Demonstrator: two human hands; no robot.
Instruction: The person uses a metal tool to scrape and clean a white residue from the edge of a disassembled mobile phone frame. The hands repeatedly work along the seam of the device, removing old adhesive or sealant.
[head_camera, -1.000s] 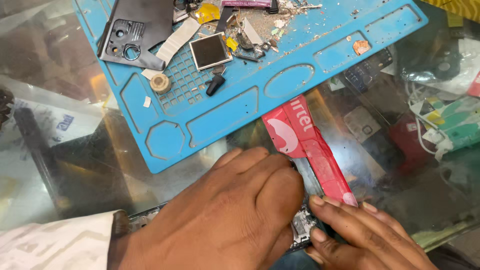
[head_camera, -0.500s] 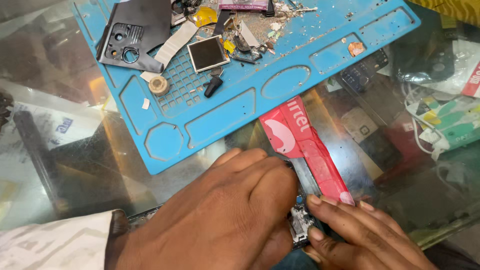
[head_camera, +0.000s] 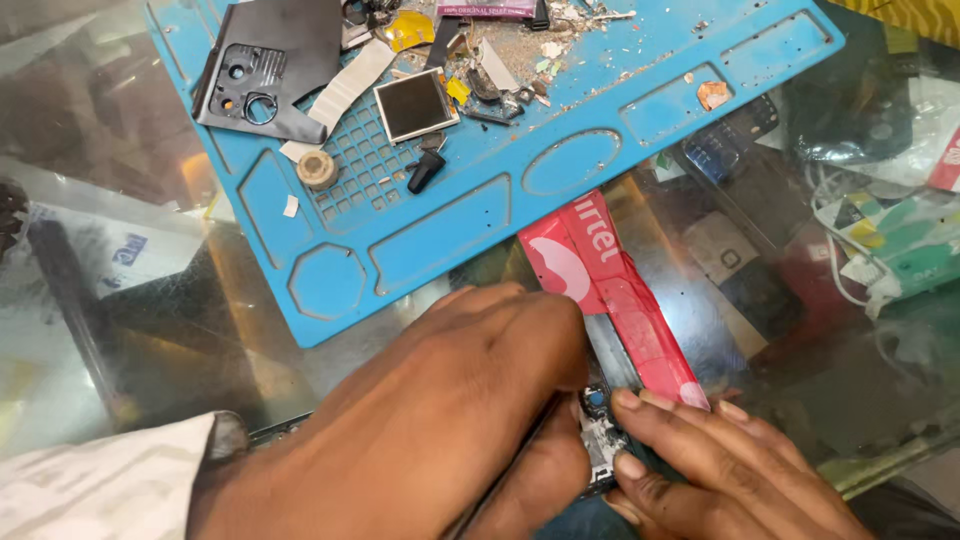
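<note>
My left hand (head_camera: 430, 420) lies palm down at the lower middle, fingers curled over a small circuit board (head_camera: 600, 440) that shows only between the two hands. My right hand (head_camera: 720, 470) comes in from the lower right, its fingertips pressing on the board's edge. A red strip of packaging (head_camera: 615, 290) runs diagonally from the blue mat down to my right fingers. A thin dark tool seems to pass under my left hand, mostly hidden.
A blue work mat (head_camera: 480, 140) lies on the glass counter (head_camera: 120, 300), carrying a black phone cover (head_camera: 265, 70), a small screen (head_camera: 415, 103), a round part (head_camera: 317, 168) and scattered debris. Phones and packets show under the glass at right.
The view has shifted slightly; both hands stay together over the small board, with my left hand edging a little to the right.
</note>
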